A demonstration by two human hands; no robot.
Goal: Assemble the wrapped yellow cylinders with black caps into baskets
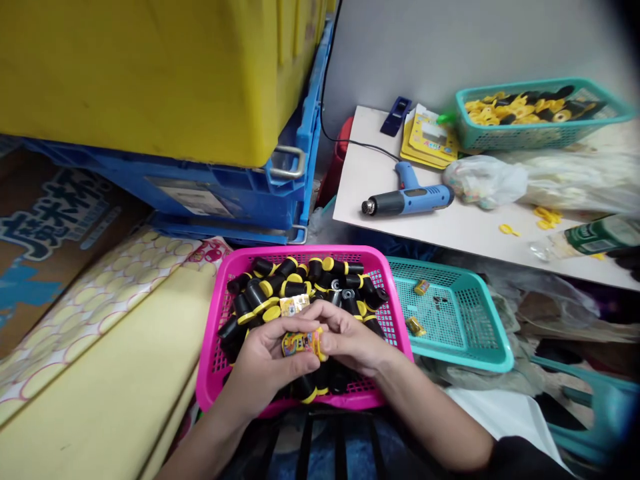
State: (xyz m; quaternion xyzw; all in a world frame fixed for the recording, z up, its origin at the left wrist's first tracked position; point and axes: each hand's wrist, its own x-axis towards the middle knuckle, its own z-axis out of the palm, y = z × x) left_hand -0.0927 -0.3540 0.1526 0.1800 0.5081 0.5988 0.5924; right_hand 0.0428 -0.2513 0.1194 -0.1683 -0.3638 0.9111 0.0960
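My left hand and my right hand meet over a pink basket on my lap. Between their closed fingers they both pinch a small yellow toy with a printed sticker. The basket holds several black-and-yellow cylinder toys. One more yellow stickered piece lies on the pile just behind my fingers.
A teal basket with a few small pieces sits right of the pink one. On the white table lie a blue heat gun, plastic bags, and another teal basket of parts. Yellow and blue crates stand at left.
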